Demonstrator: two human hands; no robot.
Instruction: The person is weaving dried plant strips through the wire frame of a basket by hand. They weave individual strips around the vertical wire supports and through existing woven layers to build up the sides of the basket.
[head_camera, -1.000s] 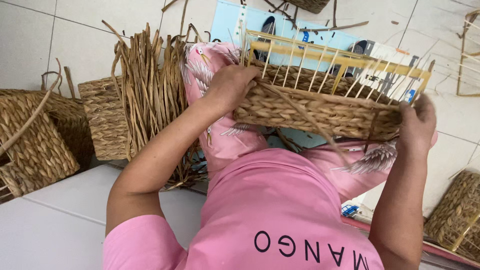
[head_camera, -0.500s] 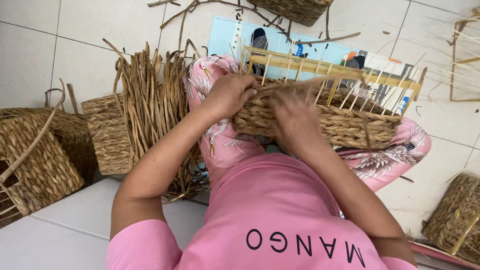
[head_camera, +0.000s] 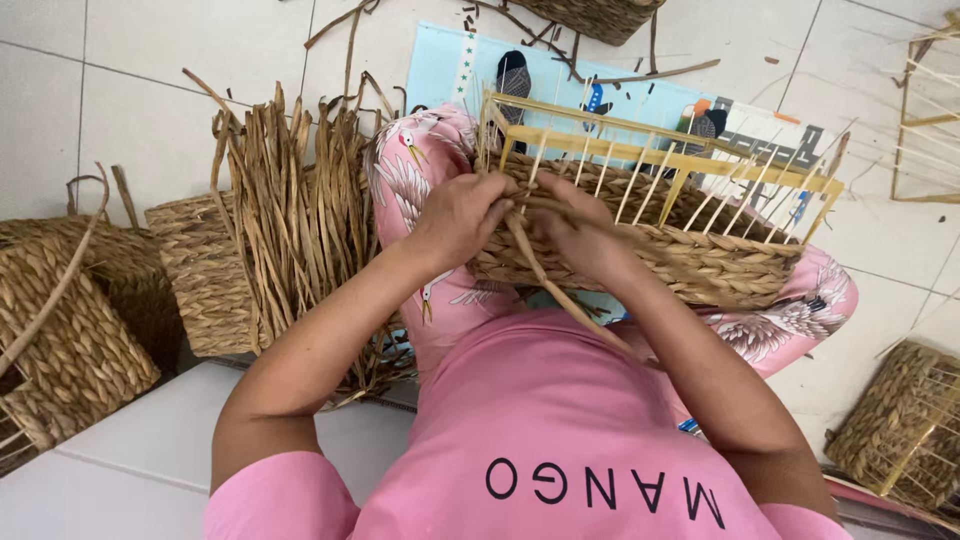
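Half-woven basket (head_camera: 690, 260) on lap, long axis running from the hands out to the right, open wire top tilted away. Left hand (head_camera: 462, 218) and right hand (head_camera: 572, 232) both pinched on a straw strand (head_camera: 560, 290) trailing back toward the body.

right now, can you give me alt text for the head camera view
A person in pink, seen from above, weaves a flat dried strand into a half-woven basket on their lap, left hand and right hand together at its near wall. A bundle of dried strands and finished woven baskets stand on the tiled floor.
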